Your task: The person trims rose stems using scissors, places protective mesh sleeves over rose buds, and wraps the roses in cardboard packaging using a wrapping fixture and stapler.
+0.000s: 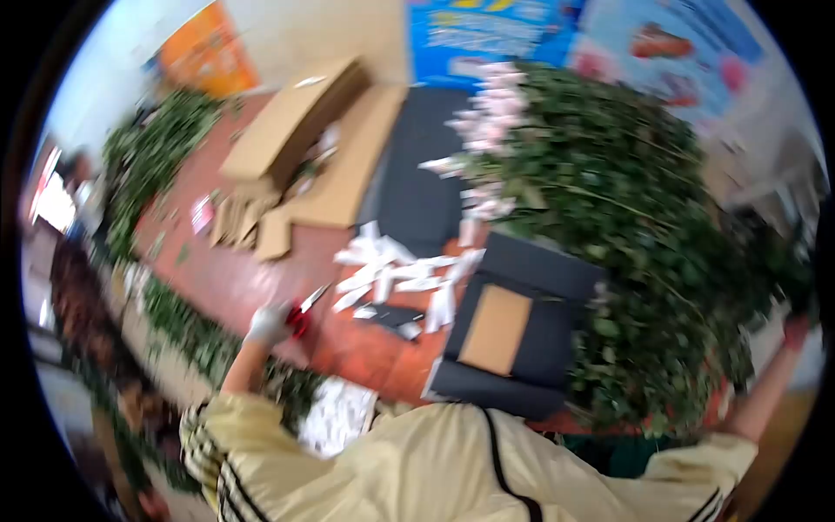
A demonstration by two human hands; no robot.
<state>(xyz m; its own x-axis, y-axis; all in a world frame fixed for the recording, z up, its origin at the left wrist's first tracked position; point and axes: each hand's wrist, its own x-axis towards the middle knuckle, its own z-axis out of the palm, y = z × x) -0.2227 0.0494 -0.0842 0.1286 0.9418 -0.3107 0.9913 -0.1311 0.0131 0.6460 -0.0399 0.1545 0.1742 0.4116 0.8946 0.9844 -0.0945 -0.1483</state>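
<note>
My left hand [270, 324], in a white glove, is closed around the red handles of a pair of scissors [311, 303] over the left part of the table. The blades point up and to the right. My right hand [795, 331] is stretched out to the far right edge, just below dark leafy stems [778, 261]. Blur hides its fingers, so its grip on the stems does not show. Between the hands lies a big heap of leafy flower stems [609, 200] with pale pink blooms [491, 113] facing left.
White paper strips [383, 265] lie mid-table beside a folded black sheet [522, 322] bearing a cardboard piece [496, 329]. Behind stand an open cardboard box [291, 122] and a black panel [422, 165]. Cut greenery [161, 161] lines the left edge. A white sheet [337, 416] lies near my body.
</note>
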